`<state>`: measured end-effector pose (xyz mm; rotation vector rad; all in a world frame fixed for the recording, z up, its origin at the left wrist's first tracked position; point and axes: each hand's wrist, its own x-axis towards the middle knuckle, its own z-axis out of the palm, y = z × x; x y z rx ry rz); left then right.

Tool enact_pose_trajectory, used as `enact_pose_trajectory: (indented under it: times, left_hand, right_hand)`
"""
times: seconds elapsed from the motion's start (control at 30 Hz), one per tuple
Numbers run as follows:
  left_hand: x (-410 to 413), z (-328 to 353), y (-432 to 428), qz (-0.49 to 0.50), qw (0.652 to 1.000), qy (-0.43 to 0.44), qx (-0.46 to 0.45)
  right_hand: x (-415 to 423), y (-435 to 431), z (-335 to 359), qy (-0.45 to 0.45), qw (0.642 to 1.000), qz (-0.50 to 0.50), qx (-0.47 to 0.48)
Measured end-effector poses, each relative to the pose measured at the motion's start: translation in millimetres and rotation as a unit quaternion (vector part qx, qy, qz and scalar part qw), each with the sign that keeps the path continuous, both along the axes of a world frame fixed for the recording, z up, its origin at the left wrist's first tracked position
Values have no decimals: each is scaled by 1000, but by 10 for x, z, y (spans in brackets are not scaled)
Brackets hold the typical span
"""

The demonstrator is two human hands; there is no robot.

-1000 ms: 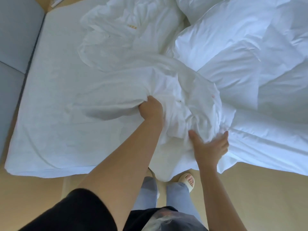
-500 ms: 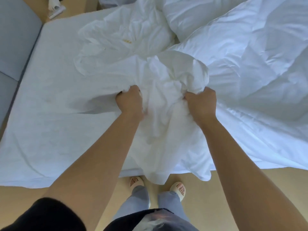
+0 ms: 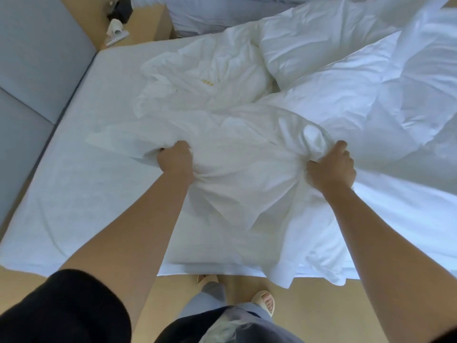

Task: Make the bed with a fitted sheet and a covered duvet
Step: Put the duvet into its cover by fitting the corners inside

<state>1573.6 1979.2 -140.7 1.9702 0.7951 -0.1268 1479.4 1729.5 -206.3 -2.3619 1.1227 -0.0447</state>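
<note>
At the bedside: a person stands against the near edge of the mattress (image 3: 74,184), both bare arms stretched out over it, a slippered foot (image 3: 264,300) on the tan floor.
Left hand (image 3: 176,159): clenched in a fist round a bunch of the crumpled white linen (image 3: 237,154).
Right hand (image 3: 331,167): fingers curled tight on a second bunch of the same linen, just beside the duvet (image 3: 383,107).
Linen: heaped across the middle of the mattress, drawn fairly taut between the two fists, its lower edge spilling over the near side. A small yellow label (image 3: 207,82) shows on the far folds. Whether it is the fitted sheet or the duvet cover cannot be told.
Duvet: puffy and rumpled, piled on the right half of the bed, not spread.
Pillow (image 3: 309,40): beyond the heap, at the far side.
Done so far: little, by the look of it. The mattress lies flat and white on the left, though whether a sheet is already fitted there is unclear.
Left to do: sort out and spread the linen, then lay the duvet smooth over the bed.
Change: half a second ago the fists gripped close together; now they are well apart, opening the cloth out. A second ago the right hand was open, only reaching.
</note>
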Motion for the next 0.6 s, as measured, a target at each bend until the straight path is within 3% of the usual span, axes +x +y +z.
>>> enact_pose_trajectory:
  times: [0.03,0.13,0.2,0.27,0.43,0.5,0.53,0.57,0.6]
  left_hand:
    - [30,-118,16,-71,995,-1,74]
    - [9,-136,-51,-101,983,-16,153]
    - [22,-113,-76,-115,982,-6,148]
    - [50,-89,-79,-120,982,-30,143]
    - [263,-162,41,-114,985,-25,127]
    - [362,-211,86,-106,991,-21,77]
    - [426,-231,75,-71,997,-42,-8]
    - [515,-221,38,20,986,-43,-162]
    - [573,-279,46,56,968,-41,-241]
  right_hand:
    - [-11,101,-12,4,1000,3,-13]
    - [-86,567,-14,-72,993,65,-66]
    - [-192,934,-71,-169,969,171,-59]
    - [-313,1193,-150,-201,945,255,-41]
    - [-122,1135,-181,-239,930,246,-130]
    - [-23,1104,-119,-238,928,266,-104]
    - [7,1097,-88,-236,930,267,-85]
    - [38,1084,-54,-234,935,258,-65]
    - [72,1055,-24,-232,940,245,-48]
